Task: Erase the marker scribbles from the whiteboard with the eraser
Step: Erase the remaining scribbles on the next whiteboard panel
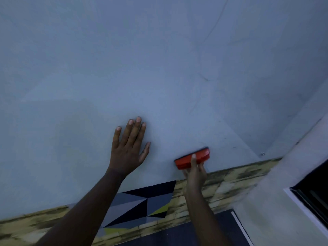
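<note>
Whiteboard (124, 59) fills most of frame, upper left thru centre, pale grey-blue, w/ faint thin marker lines (205, 78) toward upper right. Along its bottom edge, lower left to right, runs a strip of yellowish brick-pattern wall (230, 180).

Left hand (128, 148) sits at centre, just left of middle: palm flat on the board, fingers straight & spread, thumb out to the right, holding nothing. Forearm comes up from the lower left corner.

Below centre, a panel w/ black, grey & yellow triangles (142, 205) lies over the brick strip, btwn the two forearms.

Right of centre, lower half: red eraser (192, 158), long side tilted up to the right, dark felt edge against the board near its bottom edge. Right hand (195, 172) grips it from below, thumb laid across the red back, other fingers curled round the lower side.

Far right: pale wall (266, 210) & a dark window w/ white frame (312, 196) in lower right corner.
</note>
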### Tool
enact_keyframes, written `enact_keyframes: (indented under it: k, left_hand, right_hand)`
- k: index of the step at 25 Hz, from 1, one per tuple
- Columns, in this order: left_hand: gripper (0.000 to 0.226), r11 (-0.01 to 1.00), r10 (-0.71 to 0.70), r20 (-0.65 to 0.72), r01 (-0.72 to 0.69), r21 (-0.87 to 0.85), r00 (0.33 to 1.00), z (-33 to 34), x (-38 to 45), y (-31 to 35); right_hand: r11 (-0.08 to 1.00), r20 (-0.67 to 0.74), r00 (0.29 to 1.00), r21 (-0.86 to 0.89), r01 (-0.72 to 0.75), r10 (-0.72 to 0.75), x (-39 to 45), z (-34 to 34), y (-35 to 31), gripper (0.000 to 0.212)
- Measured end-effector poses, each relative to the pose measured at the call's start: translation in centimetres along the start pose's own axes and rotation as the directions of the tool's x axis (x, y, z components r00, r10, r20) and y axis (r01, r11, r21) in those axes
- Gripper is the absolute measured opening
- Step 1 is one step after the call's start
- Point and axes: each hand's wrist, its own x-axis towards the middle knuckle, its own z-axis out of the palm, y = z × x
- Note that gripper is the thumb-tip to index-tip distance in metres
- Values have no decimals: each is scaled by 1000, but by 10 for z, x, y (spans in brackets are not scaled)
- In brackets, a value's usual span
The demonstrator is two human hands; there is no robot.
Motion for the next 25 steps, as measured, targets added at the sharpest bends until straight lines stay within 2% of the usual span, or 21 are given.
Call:
enact_keyframes:
  k: [2,3,5,6,7,8,9,10,12,13,14,15,17,19,20,21,22,23,24,25]
  left_hand:
    - [83,1000,-7,-26,6,-8,1000,3,-1,2]
    - [83,1000,-9,-35,8,-10,999,4,-1,3]
    - [83,1000,-6,-51,5,-16,999,5,-2,1]
    - [83,1000,1,-57,-2,-19,998,6,-3,0]
    - [82,1000,11,-62,-12,-17,998,6,-4,-1]
    - [82,1000,20,-66,-21,-12,998,7,-4,-2]
    - [82,1000,23,-69,-24,-10,997,7,-4,-3]
    - [82,1000,19,-71,-20,-17,997,6,-4,-3]
    - [81,999,6,-70,-8,-32,997,4,-4,-1]
    - [79,999,-1,-68,-1,-40,998,1,-4,1]
    - [76,999,-16,-68,12,-49,998,-2,-3,2]
    - [71,998,-29,-77,24,-54,997,-6,0,2]
    - [62,999,-28,-123,23,-41,992,-15,13,1]
    - [55,999,-36,-182,31,-33,983,-24,42,-3]
    - [53,998,-55,-213,48,-36,976,-29,61,-5]
    - [53,997,-78,-243,72,-35,967,-33,78,-7]
    - [53,995,-100,-274,96,-26,956,-34,96,-9]
    - [54,993,-117,-297,118,-15,948,-35,111,-11]
    - [56,991,-130,-310,135,-4,942,-34,121,-12]
    - [58,988,-142,-310,151,4,940,-32,129,-12]
  right_hand:
    - [923,59,934,-142,356,-351,-26,25,-30,64]
    - [848,127,879,-231,477,-460,-42,36,-37,69]
    - [592,302,722,-422,687,-623,-71,48,-32,76]
    - [462,375,651,-480,745,-660,-80,48,-23,76]
    - [398,415,617,-502,768,-669,-82,46,-14,76]
    - [396,422,618,-502,769,-664,-80,43,-11,75]
    - [443,398,643,-487,753,-655,-73,40,-12,76]
    - [537,341,700,-462,706,-628,-65,37,-17,78]
    - [820,161,868,-286,496,-469,-42,30,-34,83]
    - [934,67,945,-145,327,-321,-26,25,-41,78]
    - [991,11,991,-23,131,-131,-8,15,-46,66]
    - [996,2,998,69,-58,59,7,4,-50,53]
    - [932,34,945,153,-328,326,29,-21,-47,47]
    - [870,54,882,146,-470,467,42,-38,-39,51]
    - [878,42,885,113,-465,464,44,-40,-39,53]
    - [920,13,923,85,-384,384,46,-36,-42,57]
    - [979,-44,979,42,-199,201,46,-28,-51,60]
    - [998,-105,992,-22,65,-67,44,-17,-65,61]
    - [937,-107,932,-87,338,-346,37,-4,-80,66]
    - [824,-30,829,-126,552,-559,27,9,-96,70]
